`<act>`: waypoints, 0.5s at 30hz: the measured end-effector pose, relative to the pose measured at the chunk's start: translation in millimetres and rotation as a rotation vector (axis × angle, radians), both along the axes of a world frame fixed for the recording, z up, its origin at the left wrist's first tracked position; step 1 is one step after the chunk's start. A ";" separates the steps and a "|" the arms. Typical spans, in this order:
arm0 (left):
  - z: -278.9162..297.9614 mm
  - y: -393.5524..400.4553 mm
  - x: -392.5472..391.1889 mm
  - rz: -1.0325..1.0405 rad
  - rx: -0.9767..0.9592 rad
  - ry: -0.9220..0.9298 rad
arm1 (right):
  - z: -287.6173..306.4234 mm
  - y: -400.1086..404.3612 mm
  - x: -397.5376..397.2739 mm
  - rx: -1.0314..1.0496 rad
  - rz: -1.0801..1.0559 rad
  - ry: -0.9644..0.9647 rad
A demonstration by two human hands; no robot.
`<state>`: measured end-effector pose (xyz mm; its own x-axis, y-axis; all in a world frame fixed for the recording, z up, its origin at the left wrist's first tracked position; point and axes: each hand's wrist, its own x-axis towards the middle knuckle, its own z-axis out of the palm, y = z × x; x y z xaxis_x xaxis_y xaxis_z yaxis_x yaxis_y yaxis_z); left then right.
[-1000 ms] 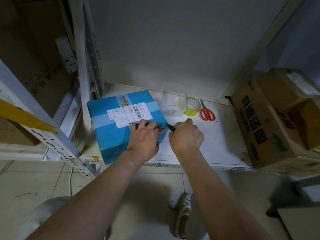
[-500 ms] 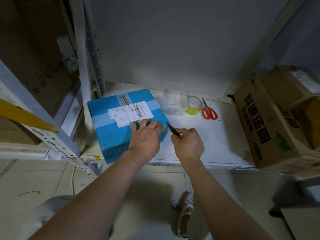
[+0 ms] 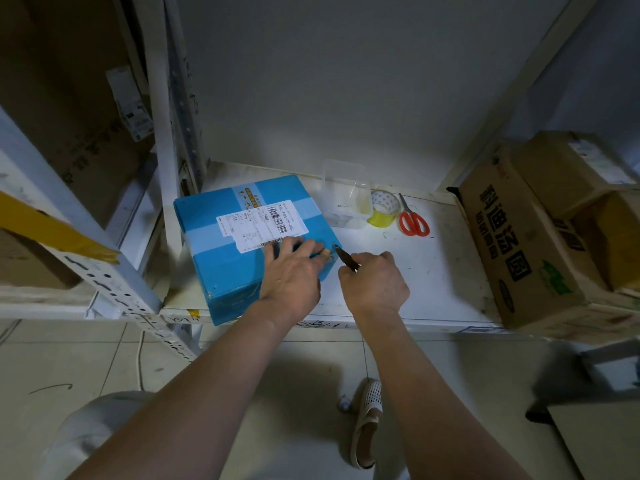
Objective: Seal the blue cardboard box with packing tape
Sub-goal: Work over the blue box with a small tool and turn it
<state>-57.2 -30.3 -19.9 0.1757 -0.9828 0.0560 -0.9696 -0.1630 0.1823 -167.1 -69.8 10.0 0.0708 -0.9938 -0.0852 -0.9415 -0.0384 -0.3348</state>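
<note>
Left hand (image 3: pixel 292 271) flat on blue box (image 3: pixel 221 268); right hand (image 3: pixel 375 284) grips dark tool (image 3: pixel 344 258).

Pretty dim, bluish scene overall; the white shelf (image 3: pixel 433 268) is lit brightest, corners are sunk in shadow, and straight edges get bent by wide-angle distortion.

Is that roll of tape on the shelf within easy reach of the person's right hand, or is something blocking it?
Probably yes. The tape roll lies in the open beyond the right hand, beside the red scissors, nothing between. But that hand grips a dark tool, so it must free up first.
</note>
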 end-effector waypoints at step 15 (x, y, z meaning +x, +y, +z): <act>0.6 -0.8 -2.7 0.003 -0.014 0.007 | 2.4 -2.9 13.7 -0.021 0.024 0.138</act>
<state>-59.9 -31.1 -19.3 0.1795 -0.9813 0.0689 -0.9678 -0.1636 0.1915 -153.4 -72.7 12.5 0.0837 -0.9937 -0.0748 -0.9773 -0.0672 -0.2007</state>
